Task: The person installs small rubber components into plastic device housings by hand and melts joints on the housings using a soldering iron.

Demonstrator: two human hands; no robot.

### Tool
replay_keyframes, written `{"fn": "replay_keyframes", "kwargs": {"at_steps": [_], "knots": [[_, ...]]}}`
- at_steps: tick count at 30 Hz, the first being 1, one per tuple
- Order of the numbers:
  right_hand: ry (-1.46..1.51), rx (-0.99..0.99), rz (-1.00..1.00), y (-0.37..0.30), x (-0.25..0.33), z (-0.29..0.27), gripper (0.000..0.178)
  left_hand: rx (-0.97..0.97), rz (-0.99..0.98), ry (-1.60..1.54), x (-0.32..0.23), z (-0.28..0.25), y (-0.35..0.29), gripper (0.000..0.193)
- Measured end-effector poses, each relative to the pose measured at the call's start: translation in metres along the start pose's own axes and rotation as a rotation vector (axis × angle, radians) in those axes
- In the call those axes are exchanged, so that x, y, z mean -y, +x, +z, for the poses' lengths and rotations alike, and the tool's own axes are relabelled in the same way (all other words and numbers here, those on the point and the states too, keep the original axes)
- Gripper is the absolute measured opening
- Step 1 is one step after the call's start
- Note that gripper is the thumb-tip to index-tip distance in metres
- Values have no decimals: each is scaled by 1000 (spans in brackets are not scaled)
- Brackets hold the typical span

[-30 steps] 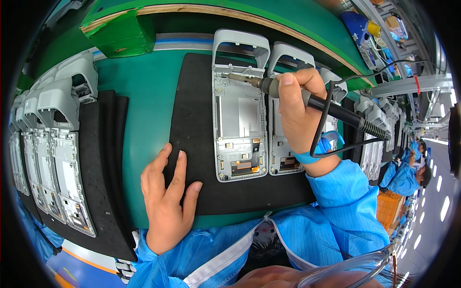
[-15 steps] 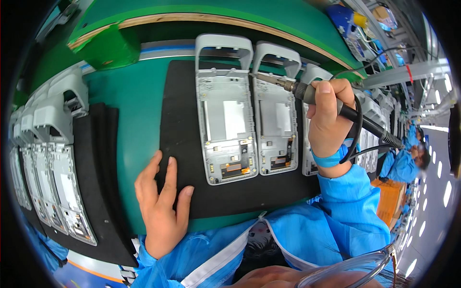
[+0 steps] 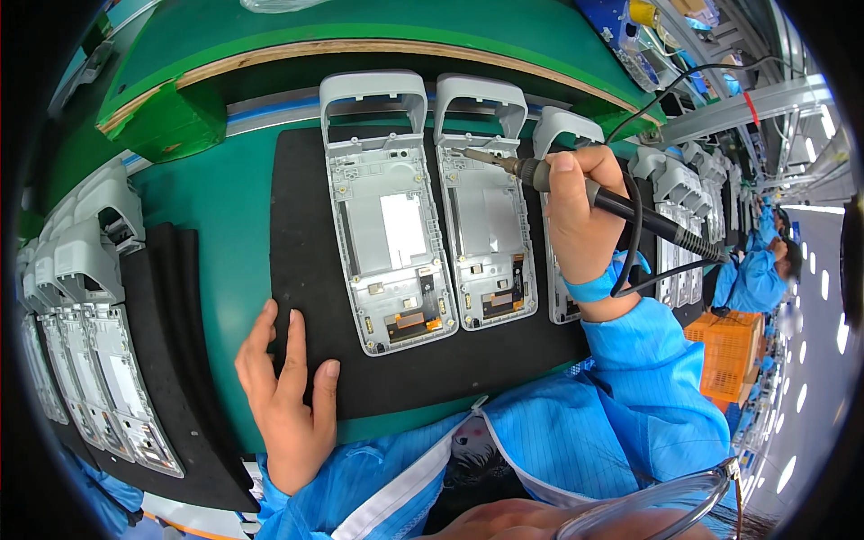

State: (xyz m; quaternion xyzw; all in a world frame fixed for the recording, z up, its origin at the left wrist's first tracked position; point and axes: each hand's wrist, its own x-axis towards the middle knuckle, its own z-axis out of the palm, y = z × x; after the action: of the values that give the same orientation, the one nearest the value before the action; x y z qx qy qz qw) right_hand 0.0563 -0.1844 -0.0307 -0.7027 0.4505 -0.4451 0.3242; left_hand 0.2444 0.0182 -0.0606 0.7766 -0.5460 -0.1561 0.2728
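My right hand (image 3: 585,211) is closed around the dark handle of a soldering iron (image 3: 621,205). Its metal tip points left, over the upper part of the middle grey plastic housing (image 3: 490,216); whether it touches is too small to tell. Left of that lies another housing (image 3: 385,234), with a white rectangle and an orange ribbon part inside. A third housing (image 3: 562,301) is partly hidden behind my right hand. My left hand (image 3: 292,396) rests open, fingers spread, at the near left edge of the black mat (image 3: 301,207).
Several similar housings (image 3: 117,360) stand on black foam at the left, and more (image 3: 679,216) stand at the right. A wood-edged green shelf (image 3: 360,40) crosses the back. The iron's cable (image 3: 666,85) runs up right. An orange crate (image 3: 720,355) and people in blue sit beyond.
The whole view has shifted, so the housings appear farther left. The iron's tip has moved from the gap by the middle housing's upper left corner to over its upper part. My left hand stays put.
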Motion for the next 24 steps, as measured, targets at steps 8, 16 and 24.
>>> {"fn": "replay_keyframes", "kwargs": {"at_steps": [8, 16, 24], "knots": [[-5, 13, -12, 0, -5, 1, 20, -10, -13, -17, 1, 2, 1, 45], [-22, -48, -69, -5, 1, -10, 18, -20, -38, -16, -2, 0, -1, 46], [280, -31, 270, -24, -6, -110, 55, -123, 21, -23, -3, 10, 3, 41]]}}
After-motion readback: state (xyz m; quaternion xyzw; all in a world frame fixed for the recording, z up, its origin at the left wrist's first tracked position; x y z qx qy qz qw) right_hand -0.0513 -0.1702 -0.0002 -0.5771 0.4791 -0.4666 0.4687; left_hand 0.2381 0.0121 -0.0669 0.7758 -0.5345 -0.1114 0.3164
